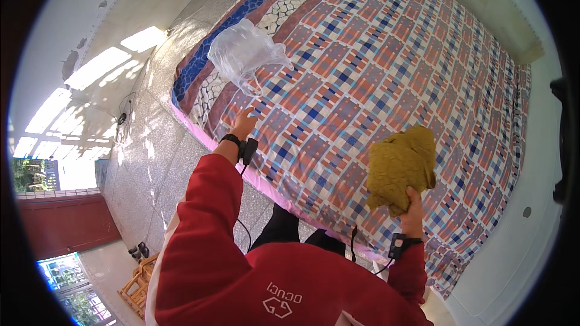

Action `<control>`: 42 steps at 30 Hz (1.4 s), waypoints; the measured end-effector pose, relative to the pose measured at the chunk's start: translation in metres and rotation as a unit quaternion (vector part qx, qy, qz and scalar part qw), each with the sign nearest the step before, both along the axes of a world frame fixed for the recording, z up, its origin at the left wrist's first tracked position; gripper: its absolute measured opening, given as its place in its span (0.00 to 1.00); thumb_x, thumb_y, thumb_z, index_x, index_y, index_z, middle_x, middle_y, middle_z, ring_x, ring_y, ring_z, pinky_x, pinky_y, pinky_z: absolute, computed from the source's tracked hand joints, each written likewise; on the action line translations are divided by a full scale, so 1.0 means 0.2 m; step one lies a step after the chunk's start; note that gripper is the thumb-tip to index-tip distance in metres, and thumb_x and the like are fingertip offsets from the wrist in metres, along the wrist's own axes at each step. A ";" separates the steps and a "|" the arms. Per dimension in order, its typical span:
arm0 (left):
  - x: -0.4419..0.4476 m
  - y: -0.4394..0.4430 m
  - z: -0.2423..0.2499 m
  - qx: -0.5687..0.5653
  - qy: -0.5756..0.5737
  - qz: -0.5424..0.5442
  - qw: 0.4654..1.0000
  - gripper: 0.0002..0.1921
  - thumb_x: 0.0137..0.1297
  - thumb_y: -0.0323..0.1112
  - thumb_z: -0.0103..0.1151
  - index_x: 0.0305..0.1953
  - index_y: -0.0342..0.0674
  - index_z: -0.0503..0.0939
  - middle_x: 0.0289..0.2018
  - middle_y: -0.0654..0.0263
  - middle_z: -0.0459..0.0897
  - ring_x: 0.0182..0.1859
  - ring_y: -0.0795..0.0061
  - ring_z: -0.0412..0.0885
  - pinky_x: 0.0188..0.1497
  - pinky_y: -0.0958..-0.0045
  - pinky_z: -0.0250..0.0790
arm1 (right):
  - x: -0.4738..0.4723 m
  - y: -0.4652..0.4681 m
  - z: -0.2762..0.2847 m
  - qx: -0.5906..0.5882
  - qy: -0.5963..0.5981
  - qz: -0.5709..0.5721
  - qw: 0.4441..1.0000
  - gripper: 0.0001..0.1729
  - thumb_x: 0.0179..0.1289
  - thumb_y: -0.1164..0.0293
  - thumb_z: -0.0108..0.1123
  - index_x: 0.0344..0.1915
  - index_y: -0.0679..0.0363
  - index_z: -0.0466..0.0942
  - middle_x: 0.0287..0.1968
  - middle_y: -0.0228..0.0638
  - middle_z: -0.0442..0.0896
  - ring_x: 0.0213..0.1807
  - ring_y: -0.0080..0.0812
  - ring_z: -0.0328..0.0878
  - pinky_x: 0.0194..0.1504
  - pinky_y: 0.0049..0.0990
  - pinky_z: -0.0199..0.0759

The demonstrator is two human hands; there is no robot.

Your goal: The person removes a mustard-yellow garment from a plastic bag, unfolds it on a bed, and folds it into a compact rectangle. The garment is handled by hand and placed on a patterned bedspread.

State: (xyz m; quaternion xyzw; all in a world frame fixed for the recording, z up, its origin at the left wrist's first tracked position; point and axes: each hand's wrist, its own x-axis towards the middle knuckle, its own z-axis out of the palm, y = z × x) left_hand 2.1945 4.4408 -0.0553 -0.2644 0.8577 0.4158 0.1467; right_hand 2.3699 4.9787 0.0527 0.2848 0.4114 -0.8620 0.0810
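Note:
In my right hand point(411, 208) is a folded mustard-yellow cloth or garment point(401, 167), held by its near edge above the bed. The thumb lies on top of the cloth; my other fingers are hidden beneath it. My left hand point(245, 124) reaches out over the bed's left edge with nothing in it, its fingers apart. Just beyond that hand, a crumpled clear plastic bag point(244, 52) lies on the patterned bedspread point(349, 104), its handles toward me. The bag looks thin and see-through.
The bed's pink-edged side point(272, 192) runs close before my legs. To the left are a speckled floor point(154, 176), a black cable point(121, 120) by the wall, a red door point(68, 222) and a bamboo or wooden chair point(138, 285). A pale wall or panel point(503, 235) borders the right.

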 end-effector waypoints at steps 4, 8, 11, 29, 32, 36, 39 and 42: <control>-0.30 -0.23 -0.18 0.037 -0.028 -0.010 0.999 0.26 0.55 0.36 0.55 0.60 0.53 0.72 0.43 0.53 0.80 0.43 0.62 0.79 0.46 0.64 0.70 | -0.20 -0.52 -0.02 -0.051 -0.015 0.079 0.995 0.30 0.57 0.72 0.62 0.59 0.64 0.65 0.54 0.37 0.75 0.52 0.37 0.75 0.50 0.36 0.74; -0.54 -0.36 -0.38 0.050 0.008 0.054 0.997 0.27 0.53 0.36 0.57 0.59 0.51 0.73 0.45 0.52 0.80 0.48 0.59 0.78 0.50 0.63 0.70 | -0.33 -0.96 -0.03 -0.052 -0.036 0.152 0.986 0.30 0.56 0.73 0.62 0.60 0.64 0.65 0.55 0.39 0.74 0.53 0.37 0.75 0.51 0.36 0.74; -0.61 -0.40 -0.38 0.061 0.088 0.100 0.989 0.23 0.53 0.35 0.57 0.53 0.38 0.76 0.48 0.51 0.78 0.51 0.61 0.77 0.50 0.64 0.68 | -0.41 -1.19 -0.02 -0.037 -0.045 0.201 0.978 0.31 0.56 0.73 0.62 0.60 0.64 0.65 0.55 0.40 0.74 0.53 0.37 0.74 0.52 0.36 0.73; -0.04 -0.37 1.06 0.036 0.225 -0.468 0.854 0.20 0.51 0.15 0.41 0.45 0.38 0.74 0.46 0.57 0.77 0.51 0.57 0.76 0.52 0.67 0.68 | -0.72 -1.78 0.21 -0.066 0.094 0.613 0.782 0.39 0.50 0.67 0.67 0.62 0.65 0.63 0.56 0.38 0.75 0.56 0.33 0.71 0.60 0.31 0.62; 0.17 -0.28 1.18 0.083 0.172 -0.500 0.845 0.26 0.50 0.14 0.39 0.52 0.39 0.73 0.49 0.55 0.76 0.55 0.59 0.74 0.58 0.68 0.65 | -0.65 -1.75 0.20 -0.076 0.096 0.566 0.815 0.37 0.51 0.68 0.66 0.61 0.65 0.64 0.54 0.38 0.76 0.55 0.32 0.72 0.59 0.30 0.64; 0.40 -0.20 1.29 0.027 0.116 -0.467 0.876 0.30 0.53 0.16 0.42 0.59 0.44 0.70 0.55 0.54 0.74 0.57 0.57 0.73 0.58 0.67 0.65 | -0.51 -1.62 0.17 -0.160 0.078 0.423 0.888 0.33 0.55 0.71 0.62 0.61 0.65 0.63 0.53 0.39 0.76 0.53 0.33 0.74 0.55 0.30 0.70; 0.54 -0.08 1.29 0.052 0.109 -0.419 0.900 0.31 0.56 0.18 0.43 0.63 0.47 0.66 0.59 0.53 0.70 0.61 0.58 0.70 0.60 0.68 0.64 | -0.38 -1.46 0.16 -0.218 0.080 0.290 0.928 0.30 0.59 0.70 0.58 0.60 0.66 0.62 0.53 0.41 0.75 0.53 0.35 0.76 0.54 0.33 0.72; 0.63 0.12 1.23 0.066 0.189 -0.400 0.894 0.32 0.58 0.19 0.45 0.66 0.46 0.61 0.62 0.52 0.66 0.63 0.56 0.66 0.60 0.68 0.64 | -0.27 -1.30 0.17 -0.296 0.101 0.179 0.933 0.29 0.61 0.65 0.57 0.60 0.64 0.62 0.55 0.41 0.74 0.55 0.37 0.74 0.56 0.36 0.71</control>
